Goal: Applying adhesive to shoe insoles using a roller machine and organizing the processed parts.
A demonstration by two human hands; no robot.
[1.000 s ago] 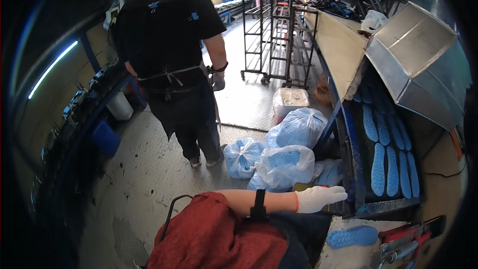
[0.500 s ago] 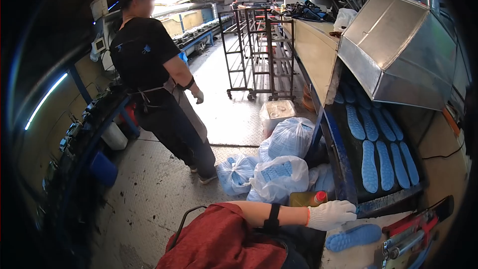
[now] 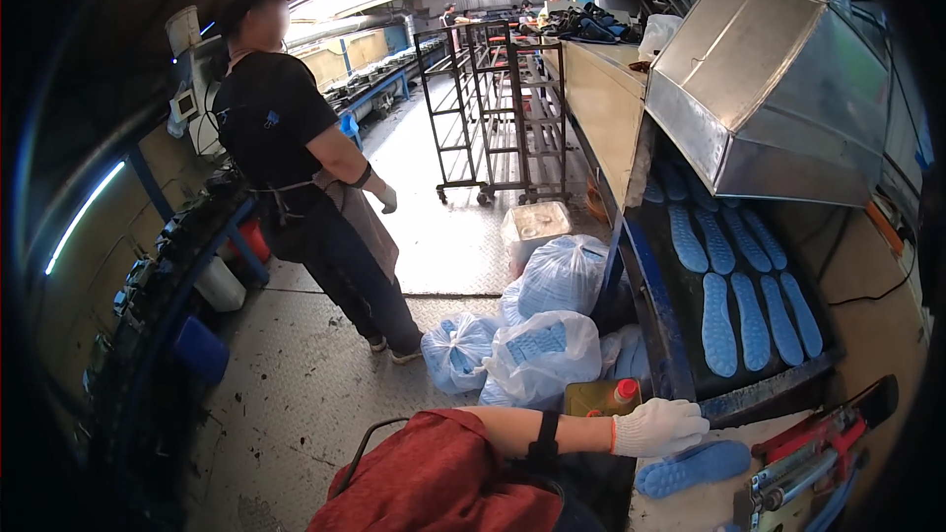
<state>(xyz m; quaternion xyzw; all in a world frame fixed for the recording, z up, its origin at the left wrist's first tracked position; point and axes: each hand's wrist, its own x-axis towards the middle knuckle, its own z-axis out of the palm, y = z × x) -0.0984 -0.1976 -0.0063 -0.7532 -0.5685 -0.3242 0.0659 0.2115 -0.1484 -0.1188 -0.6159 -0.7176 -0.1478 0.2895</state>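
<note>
My left hand [image 3: 660,428], in a white knitted glove, reaches right from a red sleeve and rests by the edge of a pale worktop [image 3: 680,509]. Its fingers look loosely bent, lying over the surface, and I see nothing in them. Just below the hand is a blue insole [image 3: 693,469] with a bumpy surface, lying on the worktop. Right of that insole is a metal clamp-like tool with red parts [image 3: 810,453]. Beyond the worktop, several blue insoles [image 3: 719,325] lie in rows on a black belt [image 3: 685,330]. My right hand is out of view.
Plastic bags of blue pieces [image 3: 542,355] and a yellowish container with a red cap [image 3: 591,398] crowd the floor beside the belt. A metal hood [image 3: 759,89] overhangs it. A co-worker [image 3: 286,148] stands at left. Wheeled racks [image 3: 493,108] stand farther back.
The whole view has shifted slightly, so most things sit a little farther left. My left hand stays by the worktop edge above the insole.
</note>
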